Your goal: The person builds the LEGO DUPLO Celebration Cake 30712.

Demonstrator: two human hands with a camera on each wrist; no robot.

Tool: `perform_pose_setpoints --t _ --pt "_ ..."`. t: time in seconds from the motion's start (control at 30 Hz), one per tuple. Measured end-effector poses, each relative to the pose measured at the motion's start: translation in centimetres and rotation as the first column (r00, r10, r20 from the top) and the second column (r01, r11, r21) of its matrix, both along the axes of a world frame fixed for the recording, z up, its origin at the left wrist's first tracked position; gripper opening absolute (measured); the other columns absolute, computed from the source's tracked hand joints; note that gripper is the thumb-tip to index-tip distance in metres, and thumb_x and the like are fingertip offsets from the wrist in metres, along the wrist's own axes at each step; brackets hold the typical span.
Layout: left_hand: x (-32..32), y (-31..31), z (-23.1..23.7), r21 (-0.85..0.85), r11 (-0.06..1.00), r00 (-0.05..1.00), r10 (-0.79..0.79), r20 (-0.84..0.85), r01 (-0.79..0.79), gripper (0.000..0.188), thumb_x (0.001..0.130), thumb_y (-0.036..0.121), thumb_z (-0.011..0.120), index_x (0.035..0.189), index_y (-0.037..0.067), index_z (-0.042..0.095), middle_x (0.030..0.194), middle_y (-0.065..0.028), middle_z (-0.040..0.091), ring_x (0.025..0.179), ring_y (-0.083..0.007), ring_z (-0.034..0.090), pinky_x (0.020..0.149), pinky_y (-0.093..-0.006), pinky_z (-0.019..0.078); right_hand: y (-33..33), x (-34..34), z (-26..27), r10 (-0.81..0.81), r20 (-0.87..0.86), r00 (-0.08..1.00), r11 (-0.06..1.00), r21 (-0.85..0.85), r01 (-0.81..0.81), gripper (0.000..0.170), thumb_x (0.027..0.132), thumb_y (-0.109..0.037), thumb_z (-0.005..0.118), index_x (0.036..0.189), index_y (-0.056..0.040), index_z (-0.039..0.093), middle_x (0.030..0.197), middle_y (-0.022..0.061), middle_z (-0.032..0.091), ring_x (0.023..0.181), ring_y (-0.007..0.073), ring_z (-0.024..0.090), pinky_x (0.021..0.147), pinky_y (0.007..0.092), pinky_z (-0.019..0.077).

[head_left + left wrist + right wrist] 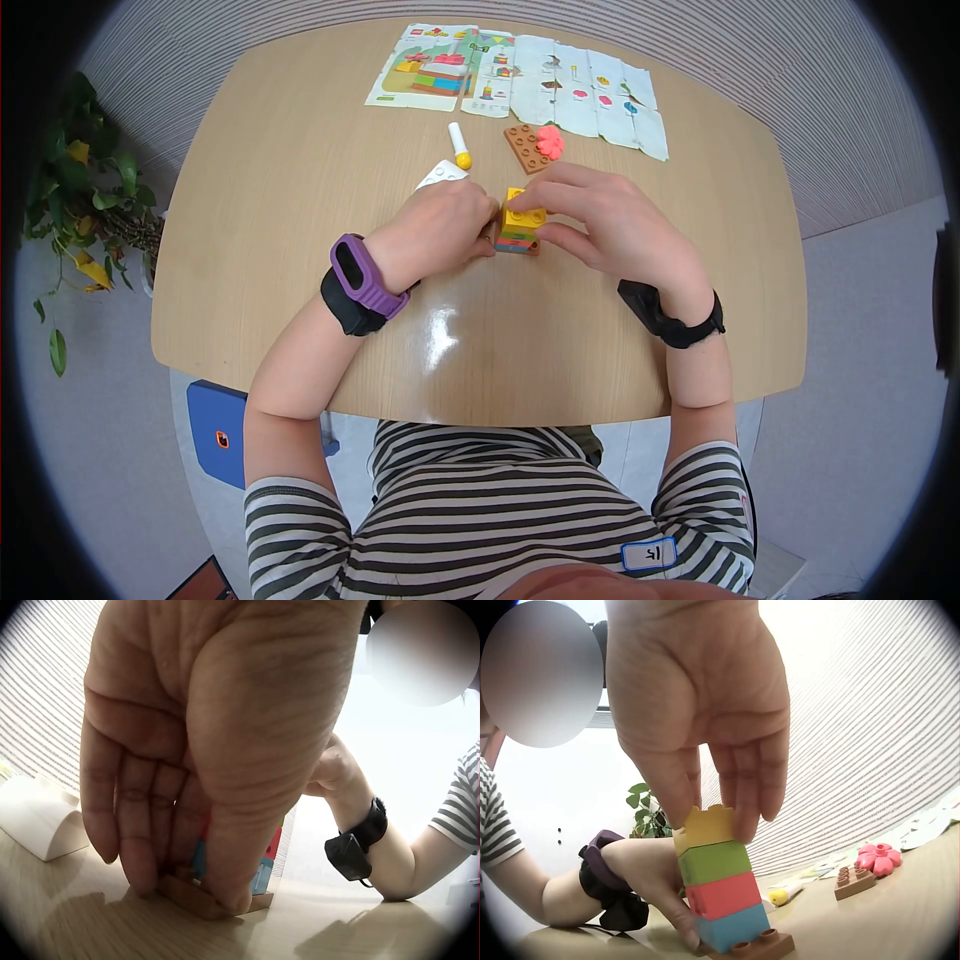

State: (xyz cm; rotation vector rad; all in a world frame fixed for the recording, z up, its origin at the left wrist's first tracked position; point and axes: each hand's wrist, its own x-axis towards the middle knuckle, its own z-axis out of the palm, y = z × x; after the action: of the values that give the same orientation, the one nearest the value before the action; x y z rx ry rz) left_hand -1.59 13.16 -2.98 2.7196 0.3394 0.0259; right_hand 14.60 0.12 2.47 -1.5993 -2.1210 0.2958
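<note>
A small tower of toy bricks stands on the table between the hands. From the top it goes yellow brick [705, 828], green brick [716, 861], red brick [724, 895], blue brick [733, 928], with a brown studded plate [763, 946] underneath. My right hand [612, 215] pinches the yellow brick from above, thumb on one side and fingers on the other. Low at the tower's left, my left hand [440, 228] grips the brown plate, its thumb [232, 889] against the near side. Most of the tower is behind the left hand in the left wrist view.
Beyond my left hand lies a white curved piece [440, 174], near a white stick with a yellow end [461, 158]. Another brown studded plate [520, 146] carries a pink flower [549, 143]. Unfolded picture instructions [560, 85] spread along the table's far edge.
</note>
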Motion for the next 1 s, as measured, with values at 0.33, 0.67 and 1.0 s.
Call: perform_pose_setpoints --t 0.33,0.67,1.0 --pt "0.0 -0.1 0.2 -0.012 1.000 1.000 0.016 -0.018 -0.017 0.034 0.070 0.017 0.076 0.097 0.000 0.064 0.083 -0.0138 0.063 0.080 -0.0318 0.061 0.073 -0.0392 0.0492 0.0 0.0 0.2 -0.020 0.026 0.999 0.999 -0.048 0.021 0.028 0.076 -0.003 0.066 0.103 -0.0069 0.063 0.096 0.0086 0.061 0.080 0.0277 0.061 0.066 0.0338 0.0510" --pt "0.0 0.0 0.0 0.002 1.000 1.000 0.007 -0.005 -0.007 0.033 0.071 0.017 0.075 0.096 0.000 0.063 0.083 -0.0138 0.063 0.079 -0.0321 0.061 0.073 -0.0396 0.0490 0.0 0.1 0.1 -0.016 0.017 1.000 0.998 -0.053 0.017 0.030 0.076 -0.003 0.066 0.105 -0.0072 0.062 0.097 0.0089 0.061 0.080 0.0279 0.061 0.065 0.0334 0.0511" --pt "-0.1 -0.2 -0.5 0.028 1.000 0.993 0.001 0.121 -0.004 0.013 0.070 0.015 0.074 0.072 0.004 0.066 0.073 -0.0135 0.063 0.075 -0.0299 0.063 0.068 -0.0378 0.0514 0.8 2.3 -0.5 0.042 -0.174 0.984 0.995 -0.080 -0.057 0.039 0.080 -0.005 0.065 0.118 -0.0064 0.058 0.109 0.0088 0.061 0.099 0.0274 0.059 0.087 0.0355 0.0473"
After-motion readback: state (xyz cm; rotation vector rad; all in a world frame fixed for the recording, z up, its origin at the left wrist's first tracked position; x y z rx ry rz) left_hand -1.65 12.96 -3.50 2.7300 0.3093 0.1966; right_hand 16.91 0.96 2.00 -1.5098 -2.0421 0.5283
